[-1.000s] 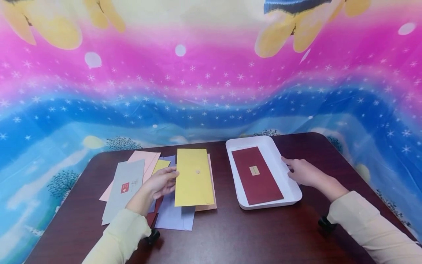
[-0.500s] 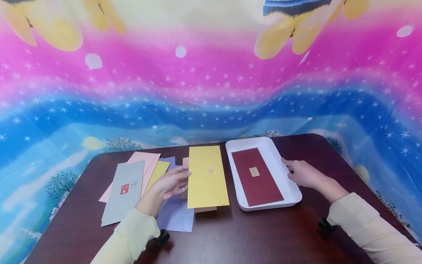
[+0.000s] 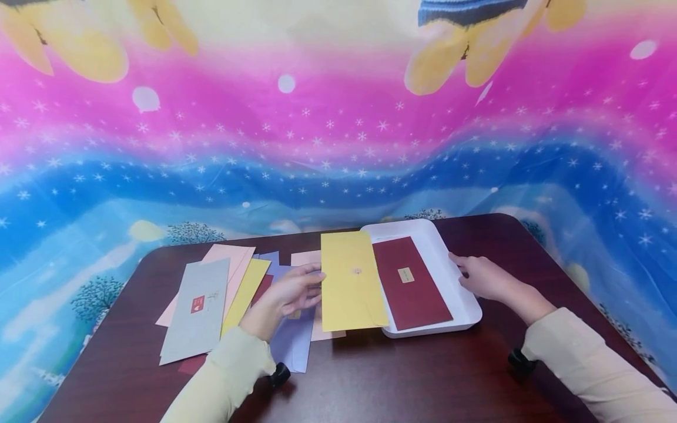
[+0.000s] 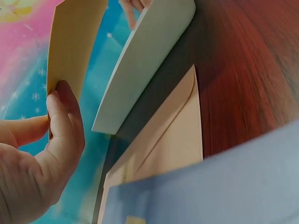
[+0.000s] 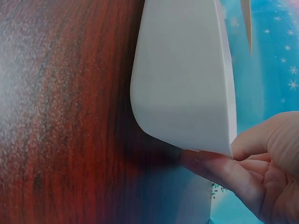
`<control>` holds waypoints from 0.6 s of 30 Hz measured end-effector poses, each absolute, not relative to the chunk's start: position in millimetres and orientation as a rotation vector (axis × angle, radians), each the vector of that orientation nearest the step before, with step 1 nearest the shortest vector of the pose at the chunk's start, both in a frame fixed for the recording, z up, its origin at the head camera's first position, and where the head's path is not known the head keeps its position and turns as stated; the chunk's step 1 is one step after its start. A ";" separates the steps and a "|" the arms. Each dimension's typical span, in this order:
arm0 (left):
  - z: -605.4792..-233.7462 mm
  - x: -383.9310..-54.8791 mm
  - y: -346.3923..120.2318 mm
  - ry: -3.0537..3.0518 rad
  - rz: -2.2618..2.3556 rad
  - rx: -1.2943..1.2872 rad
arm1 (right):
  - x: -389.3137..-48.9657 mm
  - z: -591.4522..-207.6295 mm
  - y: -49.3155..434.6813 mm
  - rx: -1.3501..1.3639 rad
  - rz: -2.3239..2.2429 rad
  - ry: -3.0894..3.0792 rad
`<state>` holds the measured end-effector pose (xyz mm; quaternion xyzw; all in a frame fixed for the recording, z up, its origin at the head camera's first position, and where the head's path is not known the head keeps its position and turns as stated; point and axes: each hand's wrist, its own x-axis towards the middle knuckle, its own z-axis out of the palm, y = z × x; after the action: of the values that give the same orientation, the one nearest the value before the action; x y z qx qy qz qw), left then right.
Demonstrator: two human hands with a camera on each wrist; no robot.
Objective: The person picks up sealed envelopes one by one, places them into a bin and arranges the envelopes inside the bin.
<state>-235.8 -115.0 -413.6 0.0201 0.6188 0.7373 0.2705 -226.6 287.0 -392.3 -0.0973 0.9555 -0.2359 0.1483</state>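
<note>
Between thumb and fingers, my left hand (image 3: pixel 293 292) pinches the left edge of a yellow envelope (image 3: pixel 351 294). The envelope is held above the table, its right side overlapping the tray's left edge in the head view. The left wrist view shows the thumb and fingertips on either side of the yellow envelope (image 4: pixel 74 42). Inside the white tray (image 3: pixel 435 249) lies a dark red envelope (image 3: pixel 423 299) with a small gold label. My right hand (image 3: pixel 486 279) grips the tray's right side; in the right wrist view, its fingers pinch the wall of the tray (image 5: pixel 182 70).
Left on the dark wooden table (image 3: pixel 412 376), a loose pile holds a grey envelope (image 3: pixel 195 329) with a red stamp, a pink envelope (image 3: pixel 222 254), another yellow envelope (image 3: pixel 245 294) and a lavender envelope (image 3: pixel 293 346). A pale pink envelope (image 3: pixel 328 336) lies nearer the tray. Patterned cloth (image 3: pixel 338 147) hangs behind.
My left hand has carried the yellow envelope rightward from over the pile to the tray's left edge. The right hand and tray have stayed in place.
</note>
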 end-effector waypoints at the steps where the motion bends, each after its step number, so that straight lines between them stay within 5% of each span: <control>1: -413.8 -236.2 -112.6 1.665 1.984 0.057 | -226.3 -392.3 286.7 -0.280 -0.678 2.748; 18: -409.1 -242.8 -75.3 1.623 1.987 0.020 | -227.5 -390.4 286.8 -0.280 -0.644 2.759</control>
<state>-242.8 -75.3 -409.1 0.0075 0.6064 0.7427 0.2839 -227.5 286.8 -390.4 -0.0974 0.9586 -0.2237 0.1466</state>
